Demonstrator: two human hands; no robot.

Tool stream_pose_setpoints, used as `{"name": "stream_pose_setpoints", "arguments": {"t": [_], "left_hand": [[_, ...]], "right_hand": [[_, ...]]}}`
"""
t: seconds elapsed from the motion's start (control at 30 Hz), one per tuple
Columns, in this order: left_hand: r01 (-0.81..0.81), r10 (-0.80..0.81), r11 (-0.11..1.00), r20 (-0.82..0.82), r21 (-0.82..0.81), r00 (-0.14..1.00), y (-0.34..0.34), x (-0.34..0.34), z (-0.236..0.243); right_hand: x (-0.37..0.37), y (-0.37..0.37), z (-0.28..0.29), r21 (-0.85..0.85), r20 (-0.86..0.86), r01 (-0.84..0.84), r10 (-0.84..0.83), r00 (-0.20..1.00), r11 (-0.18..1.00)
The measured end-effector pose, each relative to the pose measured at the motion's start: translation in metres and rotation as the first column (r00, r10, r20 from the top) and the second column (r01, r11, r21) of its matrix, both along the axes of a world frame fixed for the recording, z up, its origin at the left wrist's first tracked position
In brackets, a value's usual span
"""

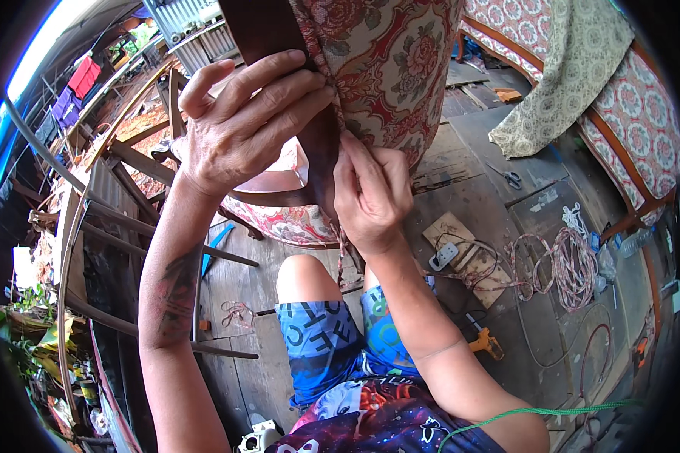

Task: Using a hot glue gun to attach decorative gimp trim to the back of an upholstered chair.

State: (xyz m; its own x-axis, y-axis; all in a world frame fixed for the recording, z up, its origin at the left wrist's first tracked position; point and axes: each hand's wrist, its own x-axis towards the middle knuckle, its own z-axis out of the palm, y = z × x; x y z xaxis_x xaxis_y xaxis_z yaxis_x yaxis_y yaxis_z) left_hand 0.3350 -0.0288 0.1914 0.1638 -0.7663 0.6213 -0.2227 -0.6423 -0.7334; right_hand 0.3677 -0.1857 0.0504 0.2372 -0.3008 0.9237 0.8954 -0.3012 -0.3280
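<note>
The upholstered chair (393,75) is right in front of me, tall above my knees, its cover woven with red roses and cream scrolls. A dark wooden frame (255,30), smooth and slightly glossy, runs down its left edge and curves inward lower down, where a pale panel (283,170) shows through the opening. Beneath that bulges another floral-covered part, rounded and bordered in wood.

Three fingers of my left hand (238,140) lie slightly spread across the wood, tips at the seam; the little one is crooked up. My thumb is hidden, so I can't tell whether I'm clamped on there. On my right hand (374,189), thumb and forefinger are together on the patterned piping cord (342,257) along the fabric edge, and its tail hangs below my wrist.

For containers, there's a clear ribbed plastic bottle (635,243) over by the right rim; I can't make out what's inside.

The floor (536,332) is worn grey planks. A rough, pale wooden board (447,226) lies on it with a white socket block (443,257), and beside it loose loops of red-and-white cord (574,272). Nearer me sits a yellow-orange handled tool (489,343); farther off, scissors (513,180). A pale green patterned cloth (563,68) drapes in soft folds over a floral sofa (619,158) trimmed in brown wood.
</note>
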Motion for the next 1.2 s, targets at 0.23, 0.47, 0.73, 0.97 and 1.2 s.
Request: {"name": "stream_pose_setpoints", "arguments": {"t": [0.23,0.47,0.73,0.97,1.2], "left_hand": [[0.076,-0.08,0.982,-0.014,-0.174,0.997,-0.01,0.006,-0.012],[0.162,-0.154,0.953,0.05,-0.257,0.987,-0.019,0.014,-0.016],[0.09,-0.086,0.993,0.049,-0.076,0.995,-0.017,0.008,-0.02],[0.048,-0.045,0.996,-0.049,0.068,0.998,-0.014,0.002,-0.02],[0.045,-0.031,0.993,-0.125,0.109,0.992,-0.003,0.006,-0.021]], "right_hand": [[0.003,0.001,0.002,-0.044,0.02,0.035,-0.034,0.999,0.998],[0.005,0.003,-0.002,-0.043,0.014,0.04,-0.04,0.999,0.998],[0.002,0.004,0.001,-0.029,-0.033,0.023,-0.024,0.999,0.999],[0.003,0.002,0.002,-0.033,-0.025,-0.003,0.003,1.0,0.999],[0.004,0.006,-0.001,-0.003,-0.02,0.007,-0.007,1.0,1.0]]}}
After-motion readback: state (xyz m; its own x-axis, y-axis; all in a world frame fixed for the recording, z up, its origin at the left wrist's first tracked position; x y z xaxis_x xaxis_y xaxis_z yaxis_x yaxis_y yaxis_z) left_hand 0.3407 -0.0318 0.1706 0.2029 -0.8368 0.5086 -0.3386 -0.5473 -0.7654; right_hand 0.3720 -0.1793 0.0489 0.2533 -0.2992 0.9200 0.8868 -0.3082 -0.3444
